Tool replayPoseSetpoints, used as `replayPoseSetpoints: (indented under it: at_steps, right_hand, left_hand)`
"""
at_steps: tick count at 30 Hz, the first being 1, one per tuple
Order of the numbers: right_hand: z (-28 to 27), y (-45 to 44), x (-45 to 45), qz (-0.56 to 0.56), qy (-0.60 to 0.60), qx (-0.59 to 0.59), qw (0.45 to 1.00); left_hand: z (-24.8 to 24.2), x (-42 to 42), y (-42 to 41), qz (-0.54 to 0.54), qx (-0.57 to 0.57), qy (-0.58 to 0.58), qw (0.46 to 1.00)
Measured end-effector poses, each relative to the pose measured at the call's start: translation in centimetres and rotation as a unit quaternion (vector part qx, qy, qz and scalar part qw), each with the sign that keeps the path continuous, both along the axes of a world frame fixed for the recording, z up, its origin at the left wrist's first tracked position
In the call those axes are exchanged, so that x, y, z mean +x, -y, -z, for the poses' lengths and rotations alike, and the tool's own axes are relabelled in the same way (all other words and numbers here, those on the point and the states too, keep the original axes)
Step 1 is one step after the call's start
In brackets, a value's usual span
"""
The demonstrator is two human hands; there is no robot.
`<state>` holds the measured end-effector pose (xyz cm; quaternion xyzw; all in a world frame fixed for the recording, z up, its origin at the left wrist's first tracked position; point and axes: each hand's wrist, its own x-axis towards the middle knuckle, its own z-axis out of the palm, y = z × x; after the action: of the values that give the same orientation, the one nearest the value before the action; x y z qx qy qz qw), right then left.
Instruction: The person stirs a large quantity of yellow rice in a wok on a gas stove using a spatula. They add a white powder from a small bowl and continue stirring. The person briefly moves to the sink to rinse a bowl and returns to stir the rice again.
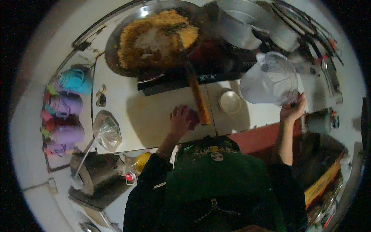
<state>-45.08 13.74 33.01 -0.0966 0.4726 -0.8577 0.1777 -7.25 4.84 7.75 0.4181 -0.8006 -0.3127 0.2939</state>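
Note:
My right hand grips a translucent plastic measuring jug at the right, tilted over the counter beside the hob. In shadow near the counter's front edge is my left hand, against a dark reddish thing, possibly a cloth; blur hides whether the fingers close on it. A large wok holds a yellow-brown crumbly food with a paler, wet-looking patch in its middle. The wooden handle of a spatula sticks out of the wok towards me, just right of my left hand.
A small pale round bowl or lid sits on the white counter. To the left are a bowl with a clear plastic bag and purple mugs. A metal pot stands behind the black hob.

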Motion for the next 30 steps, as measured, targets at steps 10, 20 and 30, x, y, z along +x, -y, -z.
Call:
replayPoseSetpoints:
  at_steps: [10, 20, 30]
  right_hand:
    - [17.7, -9.6, -4.2, 0.093, -0.158, 0.138, 0.973]
    - [21.4, -6.1, -5.9, 0.074, -0.025, 0.194, 0.978]
    - [17.9, -6.7, -4.9, 0.142, -0.34, 0.19, 0.91]
  left_hand:
    - [1.3, 0.0, 0.9, 0.066, -0.098, 0.314, 0.942]
    - [3.3, -1.8, -1.2, -0.107, -0.04, 0.258, 0.959]
    - [5.8, 3.6, 0.2, -0.32, 0.1, -0.091, 0.938]
